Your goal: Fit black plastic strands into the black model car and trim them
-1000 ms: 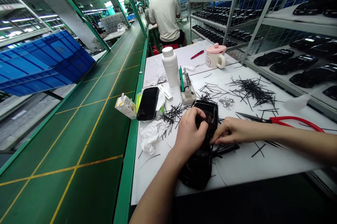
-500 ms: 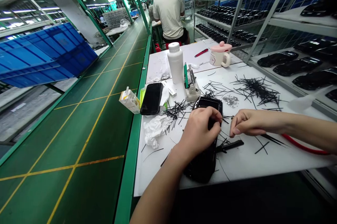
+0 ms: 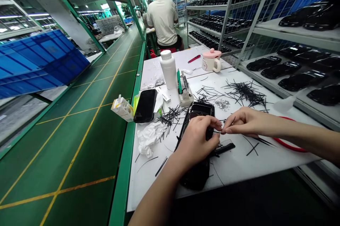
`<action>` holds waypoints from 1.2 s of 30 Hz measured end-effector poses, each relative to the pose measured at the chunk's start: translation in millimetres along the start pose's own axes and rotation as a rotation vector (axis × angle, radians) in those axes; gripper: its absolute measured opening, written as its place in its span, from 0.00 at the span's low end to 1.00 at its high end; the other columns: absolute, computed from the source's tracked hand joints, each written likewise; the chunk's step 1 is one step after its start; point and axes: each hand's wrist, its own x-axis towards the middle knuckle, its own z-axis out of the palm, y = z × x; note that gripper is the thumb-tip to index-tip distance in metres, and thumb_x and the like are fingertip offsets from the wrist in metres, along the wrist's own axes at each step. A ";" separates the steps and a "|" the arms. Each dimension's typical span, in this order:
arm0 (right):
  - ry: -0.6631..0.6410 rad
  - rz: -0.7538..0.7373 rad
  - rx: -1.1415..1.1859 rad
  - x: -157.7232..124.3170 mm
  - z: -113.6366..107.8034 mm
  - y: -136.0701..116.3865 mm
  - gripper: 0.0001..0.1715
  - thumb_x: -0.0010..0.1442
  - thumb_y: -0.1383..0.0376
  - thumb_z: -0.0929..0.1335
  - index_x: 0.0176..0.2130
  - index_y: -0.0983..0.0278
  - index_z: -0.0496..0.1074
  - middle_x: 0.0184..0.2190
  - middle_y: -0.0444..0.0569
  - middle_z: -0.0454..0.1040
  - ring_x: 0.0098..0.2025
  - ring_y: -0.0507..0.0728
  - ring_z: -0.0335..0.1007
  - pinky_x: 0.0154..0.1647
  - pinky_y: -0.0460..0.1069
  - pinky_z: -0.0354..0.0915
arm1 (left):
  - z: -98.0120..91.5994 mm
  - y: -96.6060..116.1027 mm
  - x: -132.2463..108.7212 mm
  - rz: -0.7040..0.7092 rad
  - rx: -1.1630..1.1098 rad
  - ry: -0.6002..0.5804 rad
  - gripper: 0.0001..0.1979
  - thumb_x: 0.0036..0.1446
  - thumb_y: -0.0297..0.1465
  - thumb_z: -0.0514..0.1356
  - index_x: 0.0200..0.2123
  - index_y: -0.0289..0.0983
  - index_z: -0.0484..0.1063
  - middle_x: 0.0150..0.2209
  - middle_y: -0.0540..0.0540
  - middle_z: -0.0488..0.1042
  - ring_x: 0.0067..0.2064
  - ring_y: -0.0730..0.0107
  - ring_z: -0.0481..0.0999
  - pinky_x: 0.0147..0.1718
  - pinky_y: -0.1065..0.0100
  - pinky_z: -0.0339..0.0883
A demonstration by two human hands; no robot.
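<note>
My left hand (image 3: 198, 141) grips a glossy black model car body (image 3: 200, 110), which lies on the white work mat (image 3: 233, 164) and is partly hidden by that hand. My right hand (image 3: 247, 122) pinches a thin black stick (image 3: 217, 131) between finger and thumb, right at the car body's side. Loose black sticks lie scattered around both hands, with a dense heap (image 3: 245, 93) beyond them. Red-handled scissors (image 3: 289, 144) lie under my right forearm, and their blades are hidden.
A black smartphone (image 3: 145, 105), crumpled tissue (image 3: 151, 139) and a white bottle (image 3: 168, 69) stand left of my hands. A green conveyor belt (image 3: 79, 112) runs along the left side. Shelves of black car bodies (image 3: 300, 79) rise on the right. A seated co-worker (image 3: 162, 17) is ahead.
My right hand has moved left to the car body and now pinches a thin stick there. The car body stays under my left hand, and the view has shifted slightly.
</note>
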 end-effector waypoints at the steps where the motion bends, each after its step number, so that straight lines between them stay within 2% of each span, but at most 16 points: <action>1: 0.032 -0.014 -0.020 -2.3 1.2 -0.2 0.22 0.54 0.50 0.73 0.36 0.66 0.80 0.10 0.37 0.55 0.15 0.45 0.44 0.19 0.46 0.39 | 0.3 -0.2 0.0 -0.002 -0.002 0.002 0.11 0.55 0.21 0.60 0.41 0.39 0.69 0.40 0.50 0.77 0.45 0.67 0.74 0.52 0.64 0.63; 9: 0.150 -0.040 -0.040 -10.3 6.3 -2.5 0.24 0.55 0.49 0.73 0.38 0.67 0.80 0.12 0.37 0.52 0.17 0.46 0.43 0.20 0.45 0.39 | 1.0 -2.6 0.5 0.001 -0.002 0.006 0.12 0.54 0.21 0.60 0.41 0.38 0.69 0.41 0.50 0.77 0.45 0.67 0.73 0.51 0.65 0.63; 14: 0.152 -0.041 -0.105 -12.9 8.9 -3.6 0.24 0.58 0.49 0.70 0.41 0.66 0.80 0.13 0.38 0.55 0.18 0.46 0.45 0.21 0.45 0.41 | -0.4 -2.4 1.1 -0.042 -0.025 0.001 0.08 0.57 0.23 0.61 0.40 0.38 0.69 0.38 0.51 0.76 0.44 0.68 0.74 0.49 0.65 0.62; 19: 0.234 -0.168 -0.204 -9.7 15.5 8.5 0.24 0.56 0.47 0.72 0.40 0.64 0.80 0.17 0.41 0.59 0.20 0.48 0.52 0.22 0.46 0.47 | 0.1 -3.9 1.8 -0.134 -0.063 0.017 0.07 0.56 0.25 0.62 0.35 0.38 0.66 0.37 0.50 0.75 0.42 0.67 0.73 0.46 0.65 0.62; 25: 0.315 -0.317 -0.301 -7.2 21.9 19.3 0.21 0.62 0.49 0.68 0.37 0.63 0.79 0.16 0.39 0.56 0.20 0.48 0.49 0.22 0.47 0.47 | 0.2 -2.4 1.5 -0.149 -0.080 0.012 0.09 0.55 0.26 0.62 0.32 0.39 0.63 0.36 0.50 0.76 0.42 0.65 0.72 0.46 0.64 0.61; 28: 0.191 -0.293 -0.258 -4.5 16.7 15.8 0.20 0.61 0.50 0.69 0.37 0.64 0.80 0.15 0.40 0.58 0.20 0.48 0.50 0.22 0.46 0.49 | -5.0 -2.5 2.1 -0.133 -0.137 0.039 0.08 0.54 0.22 0.60 0.34 0.39 0.64 0.40 0.50 0.75 0.45 0.67 0.73 0.47 0.66 0.63; 32: -0.116 -0.246 -0.194 8.9 4.6 12.9 0.20 0.60 0.52 0.71 0.38 0.67 0.81 0.18 0.44 0.67 0.21 0.49 0.59 0.25 0.45 0.55 | -12.5 -9.4 4.4 -0.130 -0.214 0.216 0.09 0.55 0.19 0.56 0.36 0.38 0.65 0.42 0.49 0.74 0.47 0.70 0.73 0.50 0.68 0.64; 36: -0.335 -0.204 -0.119 28.5 -4.5 16.0 0.19 0.61 0.55 0.71 0.42 0.68 0.81 0.17 0.43 0.67 0.20 0.48 0.60 0.23 0.44 0.55 | -12.7 -16.5 6.7 -0.140 -0.230 0.283 0.10 0.55 0.19 0.55 0.38 0.37 0.67 0.41 0.49 0.75 0.47 0.71 0.74 0.50 0.68 0.65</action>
